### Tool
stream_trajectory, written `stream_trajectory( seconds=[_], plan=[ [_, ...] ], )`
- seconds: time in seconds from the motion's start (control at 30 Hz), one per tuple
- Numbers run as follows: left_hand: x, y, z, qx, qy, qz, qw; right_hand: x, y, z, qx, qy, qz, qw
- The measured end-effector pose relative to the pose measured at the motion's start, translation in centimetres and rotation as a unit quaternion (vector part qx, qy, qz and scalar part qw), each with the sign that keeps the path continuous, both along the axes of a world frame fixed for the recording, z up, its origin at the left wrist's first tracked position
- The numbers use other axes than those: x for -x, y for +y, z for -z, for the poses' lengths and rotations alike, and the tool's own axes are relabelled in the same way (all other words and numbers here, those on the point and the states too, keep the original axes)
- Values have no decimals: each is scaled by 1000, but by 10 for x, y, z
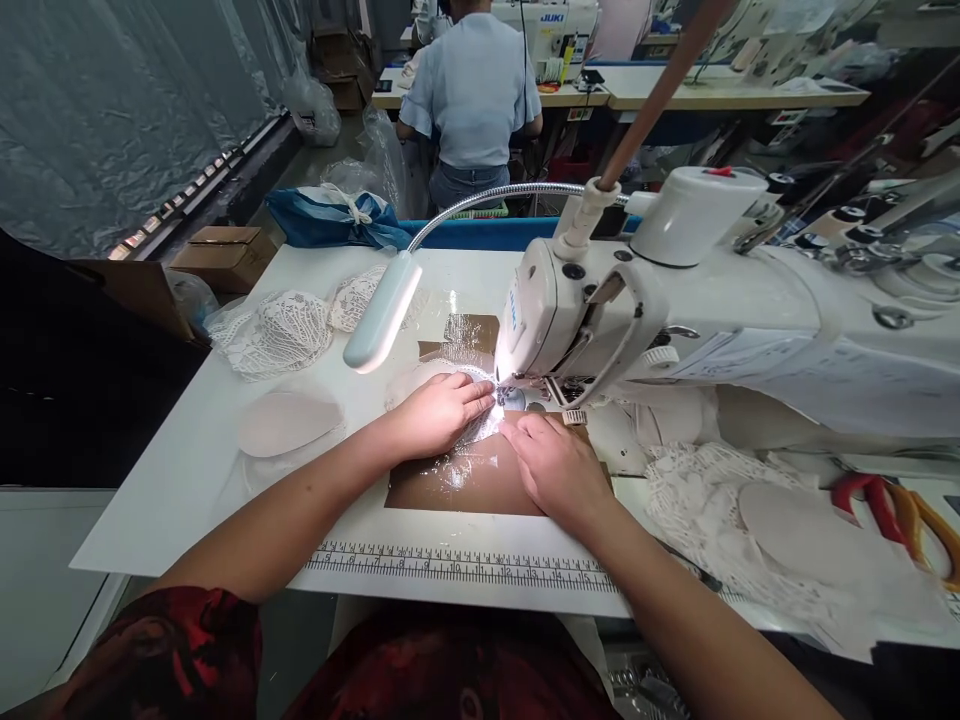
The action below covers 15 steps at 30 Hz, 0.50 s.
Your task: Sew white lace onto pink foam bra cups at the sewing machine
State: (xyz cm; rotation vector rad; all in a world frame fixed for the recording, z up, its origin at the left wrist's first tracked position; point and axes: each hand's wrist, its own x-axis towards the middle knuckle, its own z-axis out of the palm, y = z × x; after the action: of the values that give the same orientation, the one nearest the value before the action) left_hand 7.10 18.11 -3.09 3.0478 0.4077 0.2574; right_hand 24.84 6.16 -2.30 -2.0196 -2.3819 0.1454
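My left hand (pixel 442 412) lies flat on a white lace piece (pixel 481 430), its fingers stretched toward the needle area of a white sewing machine (pixel 547 300). On the other side, my right hand (pixel 559 465) has its fingers curled, with thumb and forefinger closed at the near edge of the lace by the presser foot. Part of the lace is hidden beneath my left hand. Under both hands is a brown taped sheet (pixel 439 490) on the white table (pixel 337 510). A lamp (pixel 384 312) lights the spot.
White lace cups (pixel 274 335) and a pale oval pad (pixel 289 420) lie at left. More lace (pixel 705 500) and scissors (pixel 889 510) with red and orange handles lie at right. A ruler strip (pixel 457 567) runs along the front edge. Beyond, a person (pixel 480 95) sits facing away.
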Motion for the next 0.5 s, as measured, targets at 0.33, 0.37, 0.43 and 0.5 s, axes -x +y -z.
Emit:
stream_trajectory(
  seconds=[0.33, 0.37, 0.43, 0.5],
  plan=[
    [1, -6, 1, 35, -19, 23, 999, -2, 2, 10, -73, -9, -21, 997],
    [1, -3, 1, 35, -21, 24, 999, -1, 3, 11, -81, -9, -21, 996],
    [-1, 3, 3, 35, -28, 24, 999, -1, 5, 12, -94, -3, -17, 995],
    [-2, 9, 3, 37, -30, 21, 999, -1, 6, 13, -99, 7, -5, 995]
  ],
)
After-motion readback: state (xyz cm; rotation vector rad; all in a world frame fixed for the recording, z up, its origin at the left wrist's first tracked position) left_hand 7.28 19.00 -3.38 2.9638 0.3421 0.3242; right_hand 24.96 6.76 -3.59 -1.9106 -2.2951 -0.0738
